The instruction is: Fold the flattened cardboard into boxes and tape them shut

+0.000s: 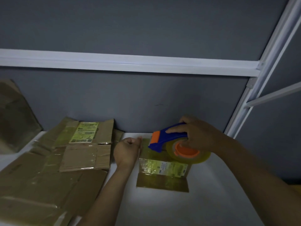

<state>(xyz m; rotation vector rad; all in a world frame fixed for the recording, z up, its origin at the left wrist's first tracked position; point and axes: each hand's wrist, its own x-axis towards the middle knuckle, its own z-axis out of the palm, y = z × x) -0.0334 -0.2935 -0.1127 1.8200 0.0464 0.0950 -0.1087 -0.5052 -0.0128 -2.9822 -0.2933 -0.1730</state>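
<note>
The right hand [200, 136] grips a blue dispenser [164, 139] (orange trim, clear tape roll [202, 158]), whose nose is down on top of a small box [162, 175]. The left hand [127, 150] is curled at the box's upper left edge; whether it pinches anything cannot be told. The box stands on the white bench [179, 209], with flattened cardboard [48, 176] piled to its left.

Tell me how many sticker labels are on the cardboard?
2. The left label is on the flat cardboard at the back; the right label is on the box below the tape dispenser. Others may be hidden underneath.
</note>
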